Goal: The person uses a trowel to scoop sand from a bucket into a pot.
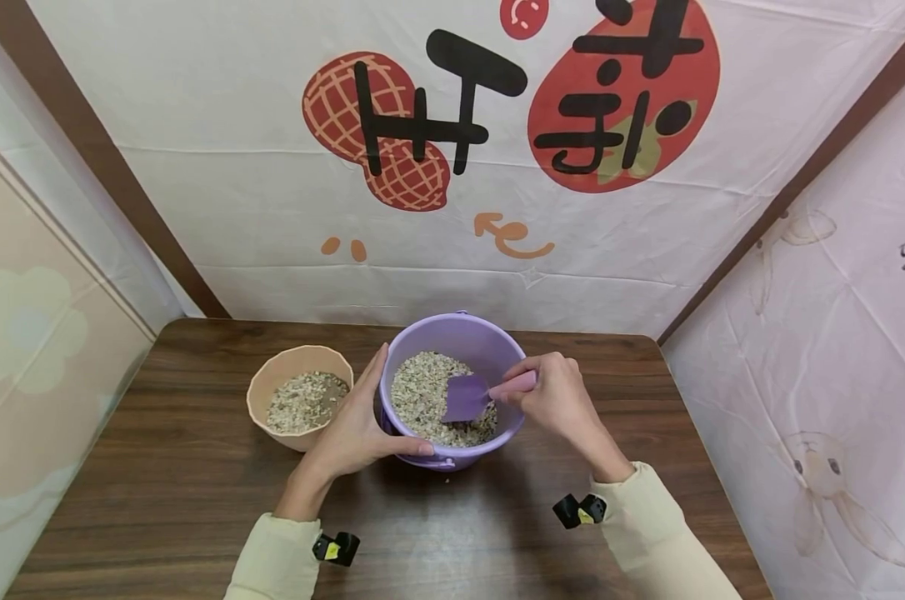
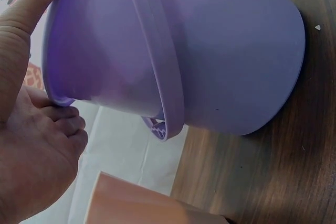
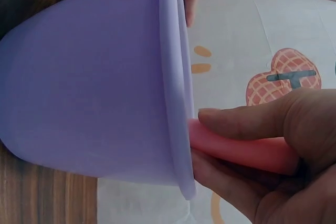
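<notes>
Dark wood table (image 1: pixel 197 500), printed cloth behind. Head view: left hand (image 1: pixel 355 429) cups purple bucket (image 1: pixel 490 342) beside beige bowl (image 1: pixel 261 392); right hand (image 1: pixel 557 400) pinches scoop (image 1: pixel 467 398) over grain. Left wrist view: fingers (image 2: pixel 58 124) wrap the rim. Right wrist view: fingers (image 3: pixel 236 124) clamp pink handle (image 3: pixel 247 150). Best to keep the bucket braced and scoop shallow.

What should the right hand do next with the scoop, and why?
Probably push the purple scoop under the grain and lift: its blade lies on the grain, the right hand grips its pink handle, and the left hand steadies the purple bucket.
</notes>
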`<state>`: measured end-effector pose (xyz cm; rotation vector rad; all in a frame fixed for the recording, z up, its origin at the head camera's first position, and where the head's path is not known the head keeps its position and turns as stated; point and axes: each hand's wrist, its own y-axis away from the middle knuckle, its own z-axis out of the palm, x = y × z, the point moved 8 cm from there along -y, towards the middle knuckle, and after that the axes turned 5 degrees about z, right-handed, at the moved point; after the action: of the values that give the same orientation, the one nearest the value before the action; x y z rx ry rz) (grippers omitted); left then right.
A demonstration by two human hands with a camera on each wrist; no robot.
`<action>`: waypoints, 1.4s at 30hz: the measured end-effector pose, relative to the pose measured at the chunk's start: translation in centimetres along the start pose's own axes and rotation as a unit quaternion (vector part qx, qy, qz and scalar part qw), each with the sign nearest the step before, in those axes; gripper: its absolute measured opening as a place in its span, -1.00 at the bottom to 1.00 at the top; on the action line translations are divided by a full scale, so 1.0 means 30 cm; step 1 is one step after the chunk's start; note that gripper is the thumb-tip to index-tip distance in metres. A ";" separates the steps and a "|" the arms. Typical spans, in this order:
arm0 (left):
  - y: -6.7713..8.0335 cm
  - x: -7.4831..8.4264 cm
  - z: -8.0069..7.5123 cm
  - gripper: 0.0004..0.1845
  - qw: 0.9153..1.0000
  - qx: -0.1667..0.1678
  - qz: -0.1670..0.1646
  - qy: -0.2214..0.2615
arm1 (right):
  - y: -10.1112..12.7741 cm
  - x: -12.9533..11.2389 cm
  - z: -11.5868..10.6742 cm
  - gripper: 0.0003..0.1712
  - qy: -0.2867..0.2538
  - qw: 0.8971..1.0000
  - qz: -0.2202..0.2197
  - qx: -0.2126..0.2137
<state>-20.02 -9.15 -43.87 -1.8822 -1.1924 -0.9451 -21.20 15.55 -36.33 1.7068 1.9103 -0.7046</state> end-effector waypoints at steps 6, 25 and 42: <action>0.002 0.000 -0.004 0.63 1.000 0.000 -0.003 -0.001 | -0.021 0.021 0.007 -0.80 -0.031 0.999 0.031 -0.013; 0.001 0.002 0.002 0.62 1.000 -0.003 -0.001 -0.008 | -0.081 0.065 0.062 -0.80 -0.135 0.990 0.027 -0.035; -0.003 0.003 0.002 0.63 1.000 -0.004 -0.002 -0.011 | -0.073 0.068 0.102 -0.76 -0.196 0.975 -0.007 -0.106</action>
<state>-20.05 -9.03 -43.80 -1.9019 -1.2069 -0.9349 -23.56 14.87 -39.84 1.3121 1.6561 -0.7483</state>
